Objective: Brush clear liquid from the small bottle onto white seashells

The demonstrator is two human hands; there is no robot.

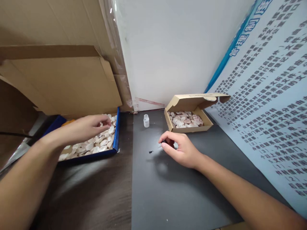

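Observation:
My left hand [90, 126] is over the blue-edged box [117, 131], just above the white shells [99, 142]. Its fingers are apart and loosely bent, with nothing visible in them. Above the dark grey mat [148, 191], my right hand [179, 147] pinches a small black piece [164, 141] between thumb and fingers; most of it is hidden. A little to the left of those fingertips lies a tiny black scrap [151, 152]. A small clear bottle [146, 121] with a white label stands upright and uncapped toward the back of the mat.
A small cardboard box [192, 130] holding several shells [183, 119] stands at the back right, lid raised. Behind the left box rises a large cardboard flap [64, 86]. A white panel [168, 54] closes off the back, and a printed poster [271, 95] lines the right side.

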